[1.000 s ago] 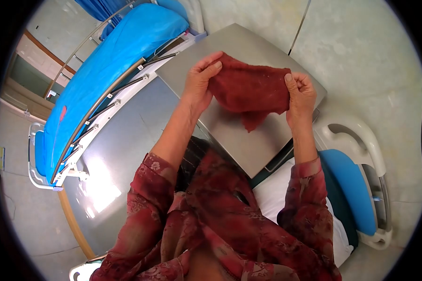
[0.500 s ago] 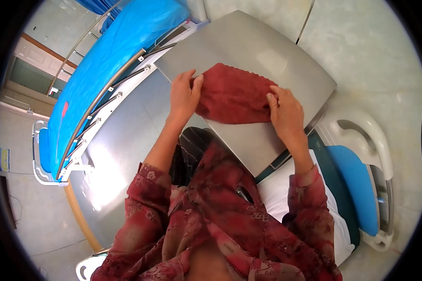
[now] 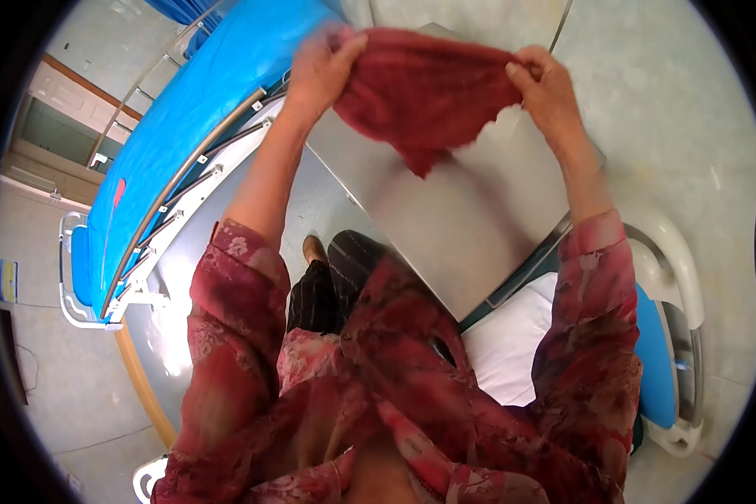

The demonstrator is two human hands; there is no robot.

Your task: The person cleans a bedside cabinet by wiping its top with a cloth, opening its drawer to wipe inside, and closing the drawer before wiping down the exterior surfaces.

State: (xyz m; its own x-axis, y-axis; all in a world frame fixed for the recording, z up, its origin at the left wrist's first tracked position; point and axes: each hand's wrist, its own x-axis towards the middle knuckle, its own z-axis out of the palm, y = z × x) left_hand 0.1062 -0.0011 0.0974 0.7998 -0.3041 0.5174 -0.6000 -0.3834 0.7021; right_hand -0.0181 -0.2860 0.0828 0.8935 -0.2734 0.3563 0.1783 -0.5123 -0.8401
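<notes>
A dark red cloth (image 3: 428, 80) is stretched in the air between my two hands, over a grey metal tabletop (image 3: 470, 244). My left hand (image 3: 321, 69) pinches its upper left corner between thumb and fingers, slightly blurred by motion. On the other side, my right hand (image 3: 548, 88) grips the upper right corner. The lower edge of the cloth hangs free and comes to a drooping point near the middle. Beneath it, a blurry shadow falls on the metal surface.
To the left stands a bed with a blue cover (image 3: 155, 160) and a metal side rail (image 3: 181, 189). A white pillow or sheet (image 3: 512, 344) lies below the tabletop on the right, beside a white and blue bed-end panel (image 3: 659, 361). My legs (image 3: 315, 294) show below.
Both hands have lifted the cloth off the tabletop and moved away from my body. They are now farther apart, and the cloth's lower edge has swung free.
</notes>
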